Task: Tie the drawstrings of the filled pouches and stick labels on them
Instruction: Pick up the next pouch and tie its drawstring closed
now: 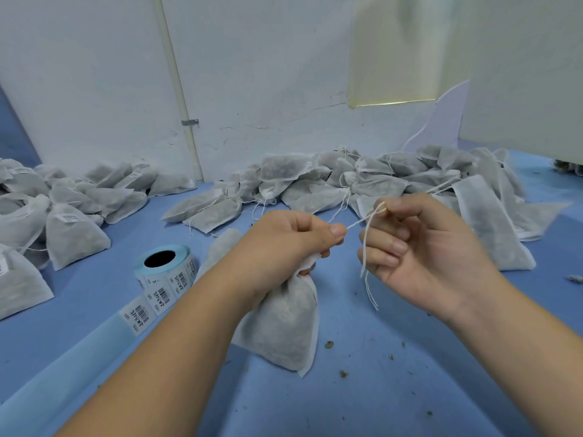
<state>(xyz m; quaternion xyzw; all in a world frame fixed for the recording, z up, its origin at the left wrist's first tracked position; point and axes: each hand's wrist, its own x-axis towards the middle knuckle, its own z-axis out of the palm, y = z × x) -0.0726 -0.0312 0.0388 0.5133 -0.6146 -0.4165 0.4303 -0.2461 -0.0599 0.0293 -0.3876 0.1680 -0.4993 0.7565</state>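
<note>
A filled white pouch (284, 323) stands on the blue surface at the centre. My left hand (284, 244) grips its gathered neck and pinches the drawstring (366, 244) between thumb and forefinger. My right hand (419, 247), to the right and apart from the pouch, pinches the same string near its fingertips. The string runs taut between both hands, and its loose ends hang down in front of the right palm. A roll of barcode labels (165, 272) lies left of the pouch, its strip (94, 342) trailing toward me.
A heap of filled pouches (362, 181) with loose strings lies behind my hands, reaching to the right. Labelled pouches (69, 209) are piled at the left. A white wall with a pipe (176, 89) stands behind. Small crumbs (329, 344) dot the blue table.
</note>
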